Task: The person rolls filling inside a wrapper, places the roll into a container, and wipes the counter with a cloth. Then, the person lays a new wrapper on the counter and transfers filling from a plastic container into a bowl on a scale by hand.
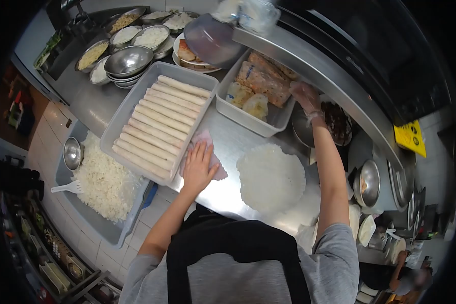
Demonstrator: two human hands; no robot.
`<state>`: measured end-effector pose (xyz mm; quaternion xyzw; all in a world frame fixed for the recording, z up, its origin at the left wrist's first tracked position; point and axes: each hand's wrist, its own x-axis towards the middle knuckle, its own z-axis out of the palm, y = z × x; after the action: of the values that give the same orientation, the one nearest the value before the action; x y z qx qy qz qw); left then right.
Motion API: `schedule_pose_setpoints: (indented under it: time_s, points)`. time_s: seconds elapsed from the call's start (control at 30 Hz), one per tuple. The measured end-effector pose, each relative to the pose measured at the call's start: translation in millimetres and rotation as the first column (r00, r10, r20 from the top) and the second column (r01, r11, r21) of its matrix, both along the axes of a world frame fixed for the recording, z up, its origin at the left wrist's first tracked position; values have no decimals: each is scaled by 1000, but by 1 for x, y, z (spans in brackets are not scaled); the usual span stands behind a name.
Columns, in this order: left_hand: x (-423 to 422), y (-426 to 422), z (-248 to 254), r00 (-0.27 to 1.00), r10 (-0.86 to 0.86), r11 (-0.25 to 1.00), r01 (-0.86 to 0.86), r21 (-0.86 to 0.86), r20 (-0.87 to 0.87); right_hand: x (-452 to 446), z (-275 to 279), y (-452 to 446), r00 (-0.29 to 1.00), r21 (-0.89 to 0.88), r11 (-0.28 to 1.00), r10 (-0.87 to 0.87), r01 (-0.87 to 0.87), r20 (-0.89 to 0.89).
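My left hand [199, 164] lies flat with fingers spread on a pink cloth [219, 174], beside a grey plastic tray [159, 177] of long, pale rolls [159, 117]. My right hand [306, 99], in a clear plastic glove, is at the right rim of a grey bin [248, 121]. Bagged orange-brown filling [262, 83] lies in that bin, close to my right fingers, along with yellowish bags [256, 105]. Whether those fingers grip anything is unclear. In front of me, a round, translucent white sheet [271, 177] lies flat on the metal counter.
A grey tub [117, 238] on the left holds white rice [104, 180], a metal bowl [73, 153] and a white spatula [68, 187]. Several metal bowls [128, 62] stand behind. A metal shelf [349, 99] overhangs the right side. Another person [390, 276] is at lower right.
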<state>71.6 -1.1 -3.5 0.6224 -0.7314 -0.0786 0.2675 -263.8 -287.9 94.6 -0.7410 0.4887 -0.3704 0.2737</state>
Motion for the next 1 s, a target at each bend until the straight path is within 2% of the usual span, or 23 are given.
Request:
schedule_pose_setpoints:
  time_s: [0.03,0.07,0.1,0.2,0.23,0.3,0.33,0.4,0.5,0.6,0.63,0.7,0.73,0.8,0.83,0.87,0.9,1.0]
  points:
    - [1,-1,1,1000,-5,1000,5,26,-24,14,13,-13,964,-22,998,-69,65,-255]
    - [3,-2,1,1000,-14,999,15,44,-23,26,18,-26,861,-61,991,-136,122,-490]
    - [4,-2,2,999,-8,999,10,46,-34,38,18,-34,856,-60,991,-130,116,-500]
    - [6,-4,5,996,-47,995,53,82,-80,68,2,-59,663,-90,996,-75,12,-745]
    - [7,-5,8,995,-41,995,49,87,-86,81,-1,-63,659,-85,996,-68,6,-749]
    - [9,-6,13,991,-64,981,84,175,-117,102,-8,-67,516,-217,970,-240,105,-823]
    - [10,-7,14,989,-80,974,104,199,-125,103,-16,-72,513,-213,971,-238,109,-825]
    - [11,-10,17,986,-89,969,119,218,-140,100,-33,-76,501,-409,903,-416,130,-759]
    - [12,-8,18,979,-116,959,155,238,-169,100,-31,-72,498,-282,942,-335,182,-800]
    - [13,-6,17,975,-126,960,166,226,-182,116,-11,-34,410,-278,948,-319,156,-855]
    - [13,-8,17,974,-124,963,164,213,-187,112,-22,-36,408,-281,948,-319,151,-856]
    - [13,-9,15,969,-115,962,163,218,-218,90,-62,-41,445,-438,897,-369,-60,-816]
    - [13,-8,13,964,-113,960,168,223,-241,90,-50,-37,441,-430,900,-361,-64,-821]
    - [13,-7,12,962,-110,960,168,225,-249,98,-7,-33,738,-65,995,-99,75,-668]
    - [13,-7,11,961,-110,960,168,224,-253,79,-15,-57,848,-20,978,-192,210,-495]
    - [13,-7,11,962,-97,962,156,225,-254,60,-24,-83,906,53,944,-296,326,-304]
    - [13,-7,11,960,-101,961,162,225,-260,47,-23,-104,880,15,923,-362,384,-309]
    - [14,-7,9,956,-81,961,150,233,-282,30,-16,-143,708,-125,907,-396,403,-585]
